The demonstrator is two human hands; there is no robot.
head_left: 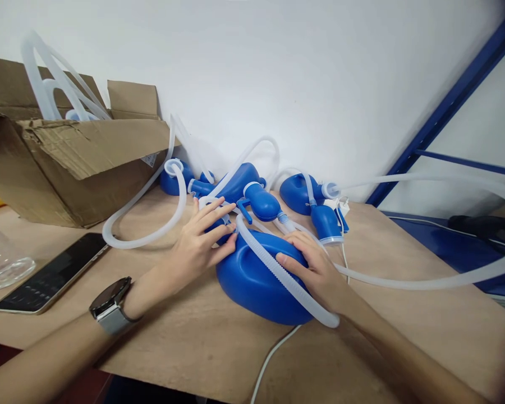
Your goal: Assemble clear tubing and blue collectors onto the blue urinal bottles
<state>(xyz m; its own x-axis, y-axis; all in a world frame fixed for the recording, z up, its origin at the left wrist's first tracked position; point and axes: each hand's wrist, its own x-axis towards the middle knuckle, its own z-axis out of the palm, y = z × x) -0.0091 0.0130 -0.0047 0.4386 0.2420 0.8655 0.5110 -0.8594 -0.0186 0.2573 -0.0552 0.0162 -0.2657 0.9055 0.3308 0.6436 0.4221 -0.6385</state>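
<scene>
A blue plastic urinal bottle [252, 283] lies on its side on the table in front of me, its neck pointing away to the left. Across its body runs a translucent corrugated hose [273, 268]. My left hand [198, 240] is at the neck end, thumb and fingers closed about it; the fingers partly hide the neck. With thumb on top and fingers toward the far side, my right hand [317, 266] grips the bottle's body. Just beyond is a smaller blue receiver [263, 202] with a clip handle, joined to a hose.
More blue bottles [297, 193] with looping hoses [404, 283] lie along the wall. At left stands an open cardboard box [96, 163] holding hoses, with a phone [59, 272] and a clear plastic bottle [4, 261] before it. A white cable [273, 353] hangs over the front edge.
</scene>
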